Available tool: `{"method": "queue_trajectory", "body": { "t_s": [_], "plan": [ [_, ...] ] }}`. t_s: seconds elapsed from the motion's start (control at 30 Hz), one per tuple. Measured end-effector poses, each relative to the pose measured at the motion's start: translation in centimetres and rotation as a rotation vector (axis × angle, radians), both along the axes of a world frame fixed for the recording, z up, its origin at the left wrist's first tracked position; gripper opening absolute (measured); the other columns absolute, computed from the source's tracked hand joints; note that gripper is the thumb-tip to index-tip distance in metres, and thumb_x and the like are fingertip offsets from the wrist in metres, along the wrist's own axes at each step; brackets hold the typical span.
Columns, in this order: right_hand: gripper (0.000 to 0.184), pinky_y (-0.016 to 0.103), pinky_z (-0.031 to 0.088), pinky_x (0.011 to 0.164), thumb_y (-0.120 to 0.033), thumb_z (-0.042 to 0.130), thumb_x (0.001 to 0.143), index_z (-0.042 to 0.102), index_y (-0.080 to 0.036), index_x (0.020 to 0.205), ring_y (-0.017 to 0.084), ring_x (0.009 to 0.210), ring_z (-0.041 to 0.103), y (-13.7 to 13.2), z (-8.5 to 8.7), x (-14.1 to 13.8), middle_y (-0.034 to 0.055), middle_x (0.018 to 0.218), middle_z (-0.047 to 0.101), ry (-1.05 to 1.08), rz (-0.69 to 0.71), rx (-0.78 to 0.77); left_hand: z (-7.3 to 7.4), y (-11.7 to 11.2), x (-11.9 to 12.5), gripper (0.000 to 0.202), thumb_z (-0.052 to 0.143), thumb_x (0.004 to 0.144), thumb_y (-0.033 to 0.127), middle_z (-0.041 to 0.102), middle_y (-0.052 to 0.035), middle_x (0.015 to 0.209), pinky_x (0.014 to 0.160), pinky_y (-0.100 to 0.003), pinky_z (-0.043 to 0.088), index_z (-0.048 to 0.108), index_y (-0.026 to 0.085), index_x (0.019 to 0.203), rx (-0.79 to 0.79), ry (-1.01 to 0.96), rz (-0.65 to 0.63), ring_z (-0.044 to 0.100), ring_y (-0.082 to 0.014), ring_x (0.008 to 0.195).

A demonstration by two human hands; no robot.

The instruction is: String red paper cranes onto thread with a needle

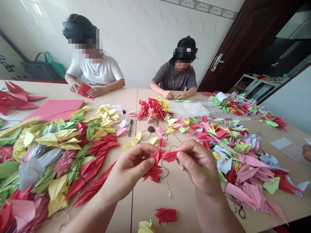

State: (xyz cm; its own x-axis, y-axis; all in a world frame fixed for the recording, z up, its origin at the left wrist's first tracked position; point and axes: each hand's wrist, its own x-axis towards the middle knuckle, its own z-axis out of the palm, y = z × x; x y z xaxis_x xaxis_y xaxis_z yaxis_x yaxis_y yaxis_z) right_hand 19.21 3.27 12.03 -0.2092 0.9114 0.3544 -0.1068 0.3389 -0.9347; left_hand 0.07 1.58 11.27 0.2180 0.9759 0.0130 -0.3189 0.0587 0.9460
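My left hand (132, 170) and my right hand (199, 163) meet over the table, each in a pinch. Between their fingertips is a red folded paper crane (170, 156); I cannot tell whether the red parts on both sides are one piece or two. Just below hangs a bunch of red paper cranes (153, 173), partly behind my left fingers. A dark cord with a pale end (168, 186) dangles under the hands. Nearer to me, a single red folded piece (166, 215) and a yellow one (145, 227) lie on the table (143, 197).
Strung paper cranes in many colours (58, 152) cover the left side; another heap (245, 161) lies at the right. A pen (130, 127) rests near a table hole (151, 129). Across the table sit two people, one folding red paper (84, 90). A hand (306, 152) shows at the right edge.
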Motion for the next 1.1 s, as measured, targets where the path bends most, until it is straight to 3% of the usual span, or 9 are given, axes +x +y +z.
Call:
{"method": "queue_trajectory", "body": {
  "t_s": [0.3, 0.5, 0.9, 1.1],
  "plan": [
    [0.014, 0.018, 0.033, 0.043, -0.029, 0.063, 0.09, 0.059, -0.021, 0.079, 0.007, 0.046, 0.041, 0.21, 0.0, 0.38, -0.0065, 0.055, 0.048, 0.012, 0.076, -0.035, 0.25, -0.13, 0.31, 0.013, 0.069, 0.087, 0.027, 0.066, -0.0018, 0.078, 0.062, -0.02, 0.056, 0.071, 0.019, 0.097, -0.004, 0.042, -0.094, 0.062, -0.0106, 0.068],
    [0.013, 0.019, 0.036, 0.045, -0.024, 0.061, 0.089, 0.058, -0.02, 0.077, 0.007, 0.049, 0.042, 0.06, 0.54, -0.11, -0.0057, 0.058, 0.05, -0.126, 0.104, -0.038, 0.11, -0.34, 0.27, 0.017, 0.066, 0.089, 0.027, 0.068, -0.0036, 0.081, 0.064, -0.023, 0.058, 0.07, 0.018, 0.102, 0.001, 0.107, -0.121, 0.065, -0.0125, 0.07],
    [0.014, 0.018, 0.035, 0.043, -0.023, 0.061, 0.09, 0.058, -0.02, 0.077, 0.007, 0.048, 0.041, 0.28, 0.44, -0.55, -0.0061, 0.058, 0.05, -0.218, 0.014, 0.029, 0.09, -0.35, 0.21, 0.028, 0.067, 0.089, 0.029, 0.072, -0.006, 0.091, 0.073, -0.028, 0.059, 0.07, 0.02, 0.115, -0.008, 0.095, -0.162, 0.069, -0.0168, 0.08],
    [0.013, 0.018, 0.037, 0.045, -0.022, 0.06, 0.09, 0.058, -0.02, 0.078, 0.007, 0.049, 0.044, 0.16, 0.34, -0.49, -0.0054, 0.06, 0.054, -0.24, -0.033, 0.066, -0.22, -0.26, 0.02, 0.033, 0.072, 0.085, 0.029, 0.072, -0.0043, 0.087, 0.071, -0.024, 0.056, 0.068, 0.022, 0.117, 0.011, 0.085, -0.187, 0.066, -0.0145, 0.077]
  ]
}}
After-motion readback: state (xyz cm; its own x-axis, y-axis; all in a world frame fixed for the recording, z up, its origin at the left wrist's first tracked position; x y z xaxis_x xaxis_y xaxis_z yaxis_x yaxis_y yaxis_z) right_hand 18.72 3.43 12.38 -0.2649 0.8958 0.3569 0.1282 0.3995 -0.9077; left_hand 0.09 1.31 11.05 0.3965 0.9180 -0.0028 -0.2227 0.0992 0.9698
